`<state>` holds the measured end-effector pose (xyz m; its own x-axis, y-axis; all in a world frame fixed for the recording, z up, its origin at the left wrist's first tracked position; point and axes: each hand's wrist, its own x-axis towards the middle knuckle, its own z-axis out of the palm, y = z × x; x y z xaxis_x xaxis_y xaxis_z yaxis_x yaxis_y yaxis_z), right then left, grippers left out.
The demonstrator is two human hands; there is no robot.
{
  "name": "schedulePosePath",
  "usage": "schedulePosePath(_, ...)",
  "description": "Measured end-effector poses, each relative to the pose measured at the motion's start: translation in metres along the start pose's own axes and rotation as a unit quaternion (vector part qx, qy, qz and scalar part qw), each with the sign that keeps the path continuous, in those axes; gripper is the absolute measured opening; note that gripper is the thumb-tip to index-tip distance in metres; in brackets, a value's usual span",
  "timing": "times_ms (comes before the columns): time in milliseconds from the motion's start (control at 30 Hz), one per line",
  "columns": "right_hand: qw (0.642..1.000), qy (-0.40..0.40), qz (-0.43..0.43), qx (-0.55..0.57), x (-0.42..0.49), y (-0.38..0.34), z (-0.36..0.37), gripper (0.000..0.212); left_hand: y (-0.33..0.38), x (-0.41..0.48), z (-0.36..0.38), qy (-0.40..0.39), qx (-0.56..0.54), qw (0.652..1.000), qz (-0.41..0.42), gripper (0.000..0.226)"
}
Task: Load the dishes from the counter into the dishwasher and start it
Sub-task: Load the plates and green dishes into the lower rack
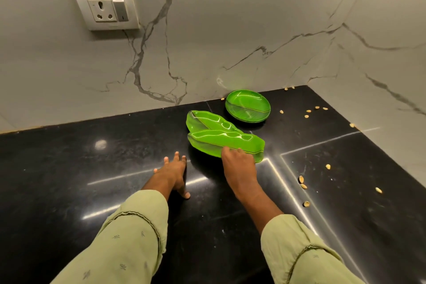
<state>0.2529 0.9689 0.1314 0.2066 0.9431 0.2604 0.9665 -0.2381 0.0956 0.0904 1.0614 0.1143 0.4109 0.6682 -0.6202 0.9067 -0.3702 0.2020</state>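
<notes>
The near leaf plate (pixel 221 139), long and bright green, lies on the black tabletop (pixel 92 168) a little right of the middle. Its far side overlaps the far leaf plate (pixel 207 120), which runs at an angle toward the wall. Just behind them, apart from both, a small stack of round plates (pixel 247 106) sits close to the back corner.

The right hand (pixel 239 166) is on the near rim of the near leaf plate, fingers bent over the edge and gripping it. How far they reach under the rim is hidden. The left hand (pixel 173 173) lies flat on the tabletop just left of that plate, with fingers straight and spread, the thumb out to the side, holding nothing and not touching the plate. Both arms wear pale green sleeves (pixel 129 237).

There is open tabletop to the left of the plates and toward the viewer. On the right, nut shells (pixel 303 183) are scattered from the back corner down along the side wall.

The tabletop is glossy black stone with pale seam lines and light glints. White veined marble wall (pixel 230 30) panels meet at the corner on the right, and a socket (pixel 106 8) with a switch sits on the back wall at upper left.
</notes>
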Motion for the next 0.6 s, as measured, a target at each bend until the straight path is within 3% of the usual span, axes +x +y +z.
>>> schedulePosePath(133,0.999,0.045,-0.007,-0.027,-0.031,0.015,-0.006,0.014,-0.009,-0.013,0.015,0.084,-0.001,0.996,0.030,0.125)
schedulePosePath(300,0.995,0.080,0.000,-0.055,-0.067,0.015,-0.017,0.015,0.001,-0.046,0.048,0.195,0.061,0.976,0.071,0.095)
schedulePosePath(600,0.990,0.120,0.045,-0.051,-0.139,-0.025,-0.065,0.024,-0.034,-0.117,0.096,0.227,0.060,0.964,0.129,0.077)
